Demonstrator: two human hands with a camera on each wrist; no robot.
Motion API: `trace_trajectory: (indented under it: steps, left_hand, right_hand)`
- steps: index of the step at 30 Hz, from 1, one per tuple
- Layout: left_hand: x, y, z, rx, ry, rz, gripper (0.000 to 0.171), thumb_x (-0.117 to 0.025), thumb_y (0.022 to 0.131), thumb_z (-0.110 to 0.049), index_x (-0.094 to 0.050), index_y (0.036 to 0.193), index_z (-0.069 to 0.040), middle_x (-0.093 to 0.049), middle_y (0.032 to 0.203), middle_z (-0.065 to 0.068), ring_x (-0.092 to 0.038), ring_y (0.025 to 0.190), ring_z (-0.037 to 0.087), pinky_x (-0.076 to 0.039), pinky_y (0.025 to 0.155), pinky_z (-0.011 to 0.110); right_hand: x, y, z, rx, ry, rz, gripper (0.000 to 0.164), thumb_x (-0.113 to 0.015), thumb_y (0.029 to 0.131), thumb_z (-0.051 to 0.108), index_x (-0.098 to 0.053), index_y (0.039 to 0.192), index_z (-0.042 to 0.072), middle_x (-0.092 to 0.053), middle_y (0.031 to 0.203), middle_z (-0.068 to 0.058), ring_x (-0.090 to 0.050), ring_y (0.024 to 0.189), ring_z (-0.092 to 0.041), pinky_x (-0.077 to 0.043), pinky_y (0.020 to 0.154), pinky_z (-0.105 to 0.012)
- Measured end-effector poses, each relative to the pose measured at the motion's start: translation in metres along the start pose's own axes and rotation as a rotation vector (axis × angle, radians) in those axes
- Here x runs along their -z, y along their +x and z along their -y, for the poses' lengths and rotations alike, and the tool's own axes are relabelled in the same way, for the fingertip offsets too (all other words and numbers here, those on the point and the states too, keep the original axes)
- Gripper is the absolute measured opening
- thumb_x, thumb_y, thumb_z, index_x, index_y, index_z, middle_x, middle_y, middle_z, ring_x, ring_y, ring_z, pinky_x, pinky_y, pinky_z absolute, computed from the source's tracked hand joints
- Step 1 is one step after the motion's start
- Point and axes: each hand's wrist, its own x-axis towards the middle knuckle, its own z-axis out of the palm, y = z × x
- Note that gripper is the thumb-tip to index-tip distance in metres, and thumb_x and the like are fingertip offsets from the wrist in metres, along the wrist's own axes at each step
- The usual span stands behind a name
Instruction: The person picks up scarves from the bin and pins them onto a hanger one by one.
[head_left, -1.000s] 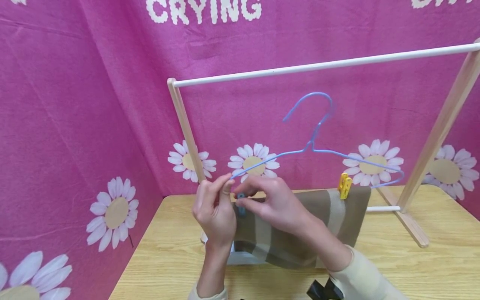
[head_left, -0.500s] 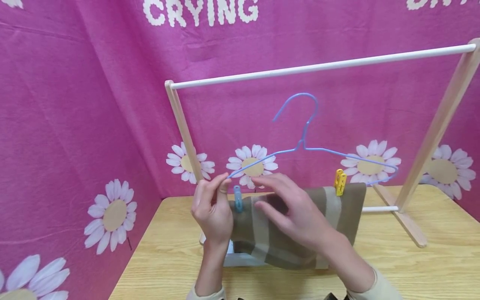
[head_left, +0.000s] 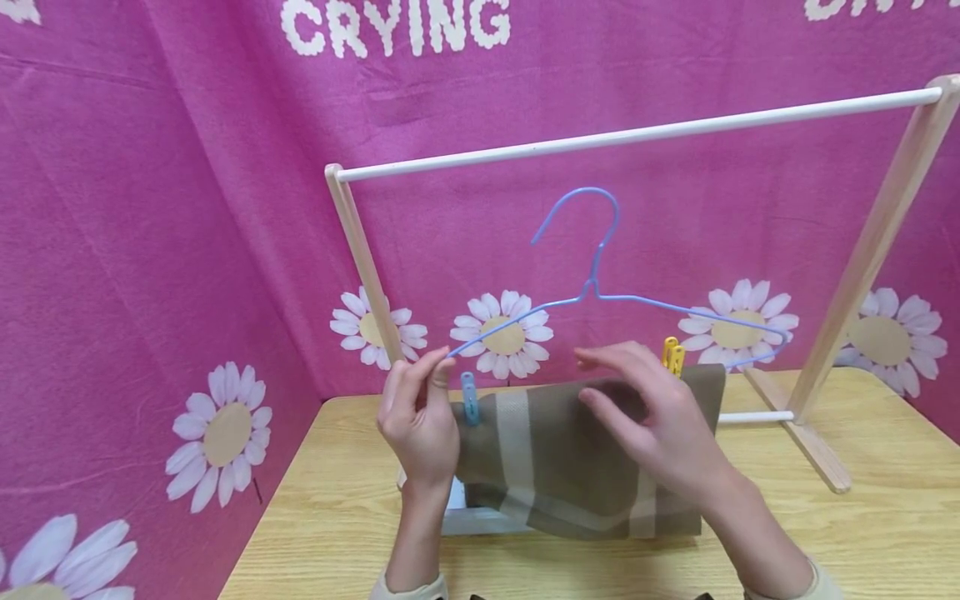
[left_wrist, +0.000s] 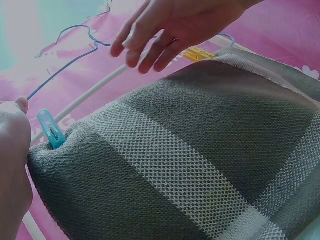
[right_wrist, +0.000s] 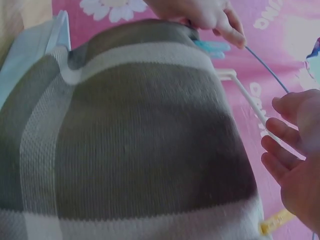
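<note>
A blue wire hanger [head_left: 592, 287] stands upright, hook on top, and my left hand [head_left: 420, 417] pinches its left end between thumb and fingers. From it hangs a brown cloth with pale stripes [head_left: 570, 450]. A blue clothespin [head_left: 469, 398] grips the cloth's upper left corner, close to my left hand. Farther right, a yellow clothespin [left_wrist: 197, 54] sits on the cloth's top edge, partly covered by my right hand in the head view. My right hand [head_left: 667, 417] is in front of the cloth, fingers apart and holding nothing. The hanger's bottom bar is mostly hidden.
Behind the hanger stands a rack with a white top rail [head_left: 637, 131] and wooden legs [head_left: 873, 283]. A pale bin [right_wrist: 32, 52] is partly hidden under the cloth on the wooden table [head_left: 322, 492]. A pink flowered curtain [head_left: 225, 208] closes off the back and left.
My right hand has let go of the blue clothespin and moved right along the cloth, toward the yellow one. The hanger and cloth have shifted slightly left in view. My left hand keeps its pinch.
</note>
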Motion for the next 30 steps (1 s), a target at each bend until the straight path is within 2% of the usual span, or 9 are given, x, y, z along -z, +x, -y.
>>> trace_trajectory:
  steps: [4, 8, 11, 14, 18, 21, 24, 27, 30]
  left_hand:
    - [0.0, 0.0, 0.0, 0.007, 0.006, 0.001, 0.026, -0.077, 0.076, 0.01, -0.078, 0.098, -0.004, -0.046, 0.065, 0.007, -0.035, 0.058, 0.01, -0.026, 0.05, 0.019]
    - [0.001, 0.0, 0.001, 0.012, 0.016, 0.015, 0.027, -0.077, 0.076, 0.011, -0.077, 0.098, -0.004, -0.046, 0.065, 0.006, -0.035, 0.057, 0.01, -0.026, 0.05, 0.019]
    - [0.002, -0.001, 0.001, 0.012, 0.019, 0.028, 0.023, -0.076, 0.078, 0.008, -0.077, 0.098, -0.004, -0.046, 0.065, 0.006, -0.036, 0.057, 0.01, -0.027, 0.05, 0.019]
    - [0.002, -0.001, 0.001, 0.007, 0.016, 0.034, 0.022, -0.076, 0.079, 0.006, -0.077, 0.099, -0.004, -0.047, 0.066, 0.006, -0.036, 0.057, 0.01, -0.028, 0.05, 0.019]
    - [0.001, 0.0, 0.002, -0.003, 0.007, 0.032, 0.024, -0.076, 0.078, 0.009, -0.077, 0.098, -0.004, -0.045, 0.065, 0.006, -0.035, 0.057, 0.01, -0.027, 0.05, 0.019]
    - [0.001, 0.0, 0.003, -0.009, -0.002, 0.034, 0.025, -0.076, 0.077, 0.01, -0.077, 0.098, -0.004, -0.044, 0.065, 0.006, -0.035, 0.057, 0.01, -0.026, 0.05, 0.019]
    - [0.001, 0.0, 0.004, -0.01, -0.013, 0.042, 0.024, -0.076, 0.078, 0.009, -0.077, 0.099, -0.003, -0.043, 0.065, 0.006, -0.034, 0.057, 0.01, -0.026, 0.05, 0.019]
    - [0.002, -0.001, 0.004, 0.0, -0.023, 0.051, 0.02, -0.075, 0.081, 0.005, -0.077, 0.099, -0.003, -0.044, 0.065, 0.006, -0.034, 0.057, 0.01, -0.027, 0.05, 0.019]
    - [0.003, -0.002, 0.005, 0.019, -0.033, 0.056, 0.018, -0.075, 0.083, 0.002, -0.077, 0.1, -0.003, -0.043, 0.066, 0.006, -0.034, 0.057, 0.009, -0.026, 0.049, 0.019]
  right_hand:
    - [0.01, -0.002, -0.005, 0.028, -0.001, -0.064, 0.055, -0.077, 0.071, -0.013, -0.068, 0.122, 0.005, -0.069, 0.106, -0.006, -0.061, 0.105, -0.008, -0.045, 0.096, -0.014]
    - [0.021, -0.006, -0.009, 0.0, -0.038, -0.096, 0.054, -0.077, 0.071, -0.014, -0.069, 0.12, 0.004, -0.07, 0.103, -0.006, -0.059, 0.104, -0.006, -0.043, 0.091, -0.014]
    - [0.03, -0.009, -0.013, -0.006, -0.051, -0.129, 0.051, -0.075, 0.07, -0.015, -0.069, 0.118, 0.002, -0.07, 0.103, -0.007, -0.059, 0.105, -0.003, -0.042, 0.095, -0.015]
    - [0.037, -0.012, -0.014, 0.016, -0.04, -0.187, 0.044, -0.073, 0.071, -0.015, -0.07, 0.113, -0.005, -0.07, 0.107, -0.001, -0.06, 0.106, -0.002, -0.042, 0.098, -0.017]
    - [0.049, -0.016, -0.017, 0.035, 0.001, -0.259, 0.032, -0.07, 0.08, -0.011, -0.067, 0.111, -0.013, -0.069, 0.114, 0.005, -0.061, 0.107, -0.004, -0.042, 0.1, -0.018]
    - [0.058, -0.018, -0.021, 0.032, 0.049, -0.314, 0.029, -0.066, 0.083, -0.013, -0.065, 0.112, -0.016, -0.069, 0.114, -0.002, -0.06, 0.109, -0.008, -0.044, 0.1, -0.019]
    - [0.066, -0.019, -0.023, -0.006, 0.022, -0.383, 0.029, -0.066, 0.083, -0.013, -0.066, 0.112, -0.015, -0.069, 0.11, -0.006, -0.059, 0.109, -0.008, -0.044, 0.098, -0.016]
    - [0.073, -0.021, -0.026, -0.069, -0.098, -0.436, 0.029, -0.068, 0.084, -0.006, -0.068, 0.112, -0.011, -0.066, 0.111, 0.008, -0.054, 0.112, -0.002, -0.036, 0.098, -0.014]
    - [0.08, -0.023, -0.033, -0.132, -0.205, -0.445, 0.032, -0.07, 0.082, -0.002, -0.068, 0.114, -0.009, -0.058, 0.116, 0.022, -0.047, 0.116, 0.004, -0.03, 0.096, -0.014]
